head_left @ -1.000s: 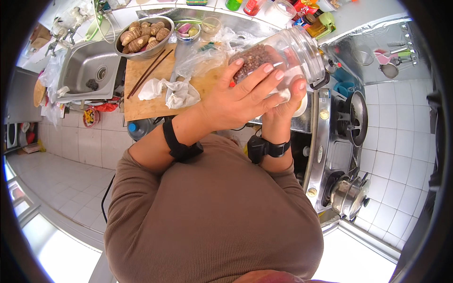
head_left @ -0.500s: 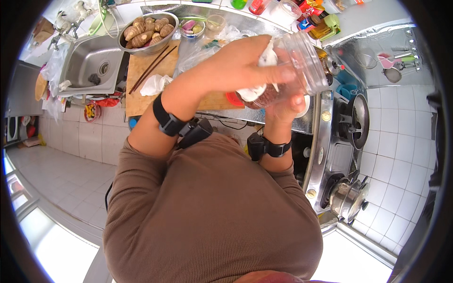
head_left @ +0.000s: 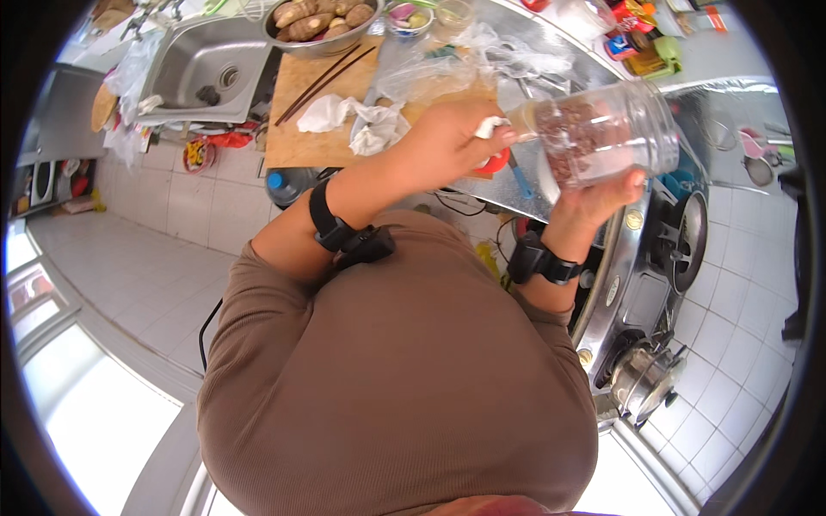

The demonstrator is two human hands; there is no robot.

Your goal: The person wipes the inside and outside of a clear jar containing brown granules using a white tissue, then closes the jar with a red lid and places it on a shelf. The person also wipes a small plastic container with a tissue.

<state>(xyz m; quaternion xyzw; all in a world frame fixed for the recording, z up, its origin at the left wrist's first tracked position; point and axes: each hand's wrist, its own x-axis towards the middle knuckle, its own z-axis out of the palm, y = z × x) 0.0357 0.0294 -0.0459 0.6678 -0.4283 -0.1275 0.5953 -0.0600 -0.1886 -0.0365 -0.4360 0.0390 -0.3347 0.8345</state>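
A clear plastic jar (head_left: pixel 641 129) with reddish-brown, crumbly contents lies tilted on its side in the air. My right hand (head_left: pixel 602 198) grips it from below, with the fingers partly hidden behind it. My left hand (head_left: pixel 456 142) is at the jar's left end, its fingers pinched on a piece of white tissue (head_left: pixel 491 127). Whether those fingertips also touch the jar is hard to tell. Just below my left fingers, a red round thing (head_left: pixel 496 161) and a blue-handled tool (head_left: pixel 520 175) show on the counter.
A wooden cutting board (head_left: pixel 297 148) bears dark chopsticks (head_left: pixel 323 86), crumpled tissue (head_left: pixel 325 113) and plastic bags (head_left: pixel 430 76). Behind it stands a metal bowl of taro-like roots (head_left: pixel 314 24). The sink (head_left: pixel 176 73) is at left; a stove with a pan (head_left: pixel 691 241) and pot (head_left: pixel 641 378) at right.
The jar has moved right and slightly down with my right hand. My left hand, earlier wrapped over the jar with tissue, has drawn back to its left end. The whole view has shifted.
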